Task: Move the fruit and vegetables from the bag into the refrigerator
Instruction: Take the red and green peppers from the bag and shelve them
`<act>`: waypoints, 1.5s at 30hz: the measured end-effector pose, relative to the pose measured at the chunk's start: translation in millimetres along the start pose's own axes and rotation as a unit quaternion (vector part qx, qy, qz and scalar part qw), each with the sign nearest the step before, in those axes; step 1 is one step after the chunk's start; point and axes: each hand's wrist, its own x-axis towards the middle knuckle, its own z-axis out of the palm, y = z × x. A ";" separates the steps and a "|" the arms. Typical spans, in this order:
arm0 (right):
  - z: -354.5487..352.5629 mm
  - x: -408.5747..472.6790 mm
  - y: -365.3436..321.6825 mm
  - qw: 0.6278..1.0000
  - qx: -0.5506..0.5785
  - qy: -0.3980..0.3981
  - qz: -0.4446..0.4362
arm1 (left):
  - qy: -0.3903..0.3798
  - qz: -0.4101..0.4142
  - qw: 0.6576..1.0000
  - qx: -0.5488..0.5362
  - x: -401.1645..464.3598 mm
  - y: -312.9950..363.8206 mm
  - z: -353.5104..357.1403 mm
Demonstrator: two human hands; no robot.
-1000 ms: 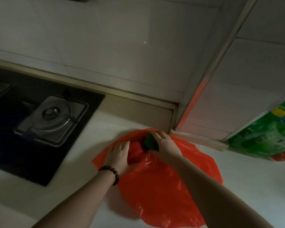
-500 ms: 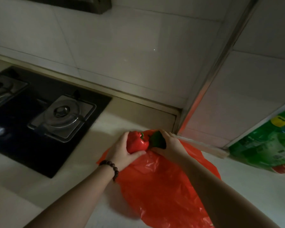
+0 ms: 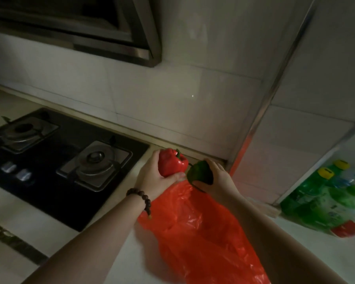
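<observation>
A red plastic bag (image 3: pixel 201 232) lies flattened on the pale countertop (image 3: pixel 115 265), running from the centre toward the bottom edge. Above its far end my left hand (image 3: pixel 152 177) grips a glossy red bell pepper (image 3: pixel 171 165) with a green stem. A beaded bracelet circles that wrist. Right beside it my right hand (image 3: pixel 219 179) holds a dark green bell pepper (image 3: pixel 199 174). Both peppers are lifted clear of the bag and nearly touch each other. What else lies inside the bag is hidden. No refrigerator is in view.
A black two-burner gas hob (image 3: pixel 55 160) is set into the counter on the left, under a range hood (image 3: pixel 86 31). A tiled wall runs behind, with a steel-edged corner (image 3: pixel 254 124) at right. A shrink-wrapped pack of green bottles (image 3: pixel 328 197) stands far right.
Both hands came out of the bag's mouth and rose, the left with the red pepper, the right with the green one. The view tilted upward, revealing the hood.
</observation>
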 end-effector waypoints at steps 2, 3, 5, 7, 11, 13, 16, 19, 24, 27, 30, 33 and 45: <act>0.7 -1.5 -22.2 1.000 0.009 0.011 -0.018 | 0.024 -0.003 1.000 -0.018 -5.4 -0.8 -21.0; 2.9 -2.0 -34.6 0.999 0.011 0.015 -0.028 | 0.038 -0.007 0.999 -0.019 -8.9 -2.9 -33.3; 11.3 -3.5 -61.7 0.999 0.014 0.017 -0.045 | 0.067 -0.016 0.997 -0.019 -19.0 -8.4 -61.0; 24.4 -6.0 -92.6 0.998 0.020 0.009 -0.066 | 0.092 -0.030 0.995 -0.020 -32.8 -16.4 -93.6; 63.7 -17.2 -165.7 0.993 0.039 -0.018 -0.115 | 0.145 -0.058 0.987 -0.028 -70.2 -40.6 -168.7; 88.4 -27.6 -205.1 0.988 0.043 -0.029 -0.143 | 0.176 -0.078 0.981 -0.023 -93.8 -54.6 -207.1; 129.2 -50.3 -267.2 0.980 0.059 -0.056 -0.180 | 0.237 -0.097 0.966 -0.007 -135.7 -76.0 -266.8; 171.3 -75.2 -329.1 0.966 0.077 -0.095 -0.227 | 0.296 -0.116 0.948 0.012 -182.8 -96.8 -328.5; 236.5 -114.8 -430.2 0.937 0.110 -0.151 -0.294 | 0.380 -0.162 0.910 0.022 -264.1 -132.0 -421.5; 268.4 -134.5 -485.9 0.918 0.133 -0.175 -0.330 | 0.422 -0.178 0.889 0.031 -302.3 -142.8 -468.9; 296.6 -149.6 -535.8 0.899 0.143 -0.190 -0.368 | 0.468 -0.190 0.862 0.048 -328.3 -151.0 -514.2; 323.1 -157.2 -582.0 0.883 0.149 -0.197 -0.400 | 0.502 -0.204 0.838 0.067 -344.5 -163.0 -556.1; 439.0 -95.0 -756.0 0.840 0.188 -0.221 -0.457 | 0.560 -0.223 0.791 0.100 -317.7 -242.8 -720.7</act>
